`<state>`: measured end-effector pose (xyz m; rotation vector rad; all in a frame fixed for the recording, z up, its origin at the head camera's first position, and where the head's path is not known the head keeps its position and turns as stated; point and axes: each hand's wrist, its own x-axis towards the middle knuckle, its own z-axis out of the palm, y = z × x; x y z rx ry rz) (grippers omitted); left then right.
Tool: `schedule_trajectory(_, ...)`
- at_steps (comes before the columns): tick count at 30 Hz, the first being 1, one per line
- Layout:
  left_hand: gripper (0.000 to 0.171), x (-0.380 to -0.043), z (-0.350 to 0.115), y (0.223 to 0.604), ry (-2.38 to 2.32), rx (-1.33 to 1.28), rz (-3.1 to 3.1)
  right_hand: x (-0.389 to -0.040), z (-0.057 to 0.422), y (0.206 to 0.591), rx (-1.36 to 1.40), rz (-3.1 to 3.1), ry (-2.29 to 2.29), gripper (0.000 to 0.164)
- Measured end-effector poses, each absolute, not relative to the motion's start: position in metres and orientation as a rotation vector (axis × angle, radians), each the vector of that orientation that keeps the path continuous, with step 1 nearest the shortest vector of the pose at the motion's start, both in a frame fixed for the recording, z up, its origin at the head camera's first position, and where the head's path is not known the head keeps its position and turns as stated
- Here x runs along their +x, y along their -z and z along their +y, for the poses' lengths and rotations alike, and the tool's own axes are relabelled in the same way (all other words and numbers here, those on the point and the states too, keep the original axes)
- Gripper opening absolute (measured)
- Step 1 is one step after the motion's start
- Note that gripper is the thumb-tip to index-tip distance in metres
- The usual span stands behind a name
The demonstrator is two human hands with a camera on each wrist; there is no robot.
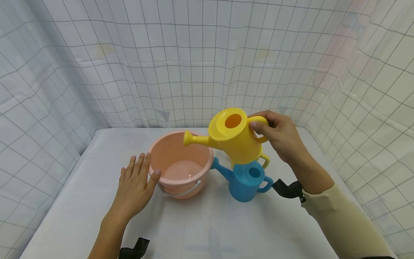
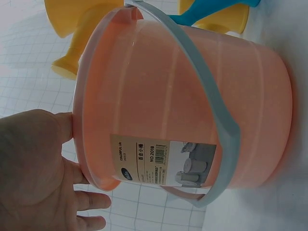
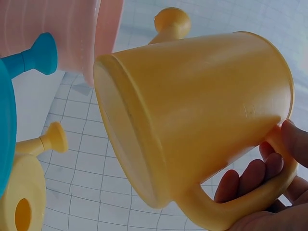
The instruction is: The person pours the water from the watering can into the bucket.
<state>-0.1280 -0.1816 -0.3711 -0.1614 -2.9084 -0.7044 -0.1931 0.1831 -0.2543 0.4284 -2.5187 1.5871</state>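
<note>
Holding a yellow watering can (image 1: pixel 237 149) up by its handle (image 3: pixel 250 206), the right hand (image 1: pixel 283 135) curls round it, the spout (image 1: pixel 198 139) above the pink bucket (image 1: pixel 181 158). The left hand (image 1: pixel 136 183), fingers (image 1: pixel 138 166) straight, touches the rim (image 2: pixel 81 110). The label (image 2: pixel 161 161) says COLORFUL Life, NO.2018. Bench (image 1: pixel 93 172) shows left of the bucket

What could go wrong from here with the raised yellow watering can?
The raised yellow watering can might knock the blue watering can nearby. Its spout, close to the pink bucket, could bump the rim. The bucket might shift: your left hand seems to touch it, not grip it.
</note>
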Motion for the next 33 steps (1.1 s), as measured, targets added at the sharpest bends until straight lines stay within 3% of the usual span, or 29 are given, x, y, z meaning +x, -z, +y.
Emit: schedule_trajectory(33,0.071,-0.131,-0.183,0.37,0.688,-0.159,-2.929,-0.181,0.186,0.272,0.452,-2.338,-1.717,0.032)
